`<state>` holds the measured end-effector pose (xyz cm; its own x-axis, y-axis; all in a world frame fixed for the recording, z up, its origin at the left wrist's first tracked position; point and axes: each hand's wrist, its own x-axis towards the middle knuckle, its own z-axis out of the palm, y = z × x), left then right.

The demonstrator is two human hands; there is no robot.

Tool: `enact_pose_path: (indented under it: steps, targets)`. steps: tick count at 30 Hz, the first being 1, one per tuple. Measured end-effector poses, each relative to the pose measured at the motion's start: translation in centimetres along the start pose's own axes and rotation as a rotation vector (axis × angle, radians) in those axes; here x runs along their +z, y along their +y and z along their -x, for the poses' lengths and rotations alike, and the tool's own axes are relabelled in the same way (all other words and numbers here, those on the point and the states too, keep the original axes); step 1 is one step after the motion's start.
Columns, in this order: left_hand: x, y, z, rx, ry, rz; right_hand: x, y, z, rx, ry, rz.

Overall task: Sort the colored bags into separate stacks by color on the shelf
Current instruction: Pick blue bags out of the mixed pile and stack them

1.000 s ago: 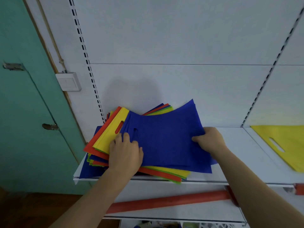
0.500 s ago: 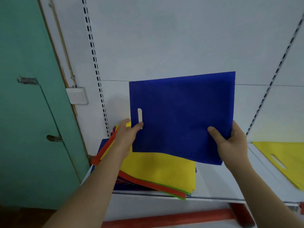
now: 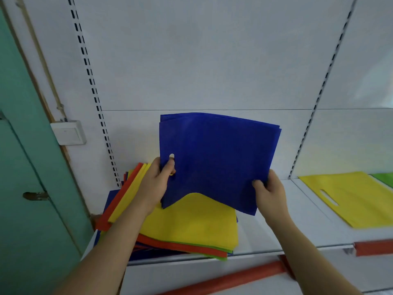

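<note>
So the white shelf (image 3: 276,237) across the lower part of the frame carries a messy mixed pile of bags (image 3: 187,228) at lower centre-left: a yellow one on top, with red, green and blue edges poking out underneath. Off at the right edge there's a separate yellow bag (image 3: 357,199) lying flat on the shelf, and a sliver of green bag (image 3: 385,178) just beyond it, mostly cut off by the frame.

Both hands hold a blue bag (image 3: 217,160) up in the middle of the frame, lifted clear above the pile and roughly upright against the white back panel. The left hand (image 3: 156,184) has its grip on the bag's left edge, thumb right at the handle cut-out. The right hand (image 3: 270,192) pinches the lower right corner, thumb in front, fingers behind. It looks like maybe more than one blue layer at the top edge, hard to say.

Under the shelf a red tube (image 3: 223,279) runs diagonally, partly hidden by the forearms.
</note>
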<state>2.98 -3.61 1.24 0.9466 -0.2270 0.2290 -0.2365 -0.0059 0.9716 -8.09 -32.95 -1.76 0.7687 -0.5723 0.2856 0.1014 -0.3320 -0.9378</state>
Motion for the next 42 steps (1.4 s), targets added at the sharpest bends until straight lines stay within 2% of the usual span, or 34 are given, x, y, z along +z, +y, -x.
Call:
enact_pose_path:
  steps: [2,5,7,11,15,17,23,28,32,42]
  targets:
    - [0.4,-0.7,0.3,0.051,0.039,-0.046,0.1,-0.1,0.3,-0.054,0.069,0.056]
    - [1.4,-1.6,0.2,0.117,0.211,-0.125,-0.5,-0.1,0.9,-0.106,0.207,0.068]
    - [2.5,-1.3,-0.4,0.166,0.26,-0.161,-1.9,-0.3,1.4,-0.15,0.31,0.06]
    - [6.6,0.0,-1.5,0.297,0.154,-0.173,-7.1,-0.4,2.6,-0.229,0.453,0.092]
    - [12.9,1.0,-0.7,0.386,-0.001,-0.147,-14.1,1.3,3.5,-0.236,0.555,0.284]
    - [16.5,1.6,0.0,0.427,-0.013,-0.181,-17.8,2.2,4.0,-0.212,0.584,0.347]
    - [31.0,3.4,2.8,0.508,-0.089,-0.273,-31.3,4.5,6.1,-0.199,0.664,0.469]
    - [44.7,4.5,5.6,0.541,-0.265,-0.337,-44.2,6.0,7.5,-0.134,0.673,0.597]
    - [55.1,5.6,7.8,0.605,-0.383,-0.362,-53.3,7.7,8.4,-0.058,0.749,0.658]
    - [78.3,5.9,8.3,0.623,-0.511,-0.292,-71.0,14.4,4.8,0.074,0.888,0.732]
